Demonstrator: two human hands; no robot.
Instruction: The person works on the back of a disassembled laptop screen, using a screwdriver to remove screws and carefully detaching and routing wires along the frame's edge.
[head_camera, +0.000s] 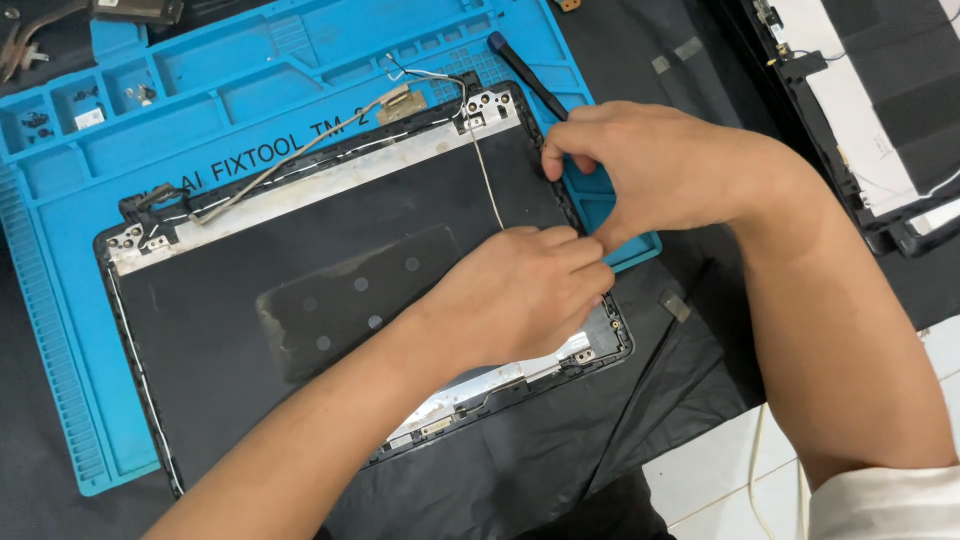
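laptop lid back cover (300, 290), dark, lying flat and skewed on a blue silicone repair mat (60, 290), its right long edge running along the mat's right rim. left hand (520, 290) curled over that right edge, fingertips pinched closed at the black bezel frame (572, 200), exactly what is pinched hidden under the fingers. right hand (660, 165) just above it, touching the left at the fingertips, thumb and forefinger closed on the same frame edge near the upper right corner. black spudger with blue tip (525, 75) lying just beyond the right hand, partly across the mat's rim. metal hinge bracket (487, 108) at the upper right corner, another hinge bracket (130, 238) at the upper left, a grey antenna cable (300, 155) strung loosely between them along the silver top strip (330, 180). thin white wire (485, 175) trailing down from the right bracket toward the left hand. small screws in the mat's tray compartments (90, 105) at top left, well apart from both hands. second laptop panel (860, 110) at upper right, close to the right wrist, crowding that side. black cloth (560, 450) under the mat's lower right, white tile floor (720, 470) past its edge. open room mostly over the cover's dark centre and toward the left.
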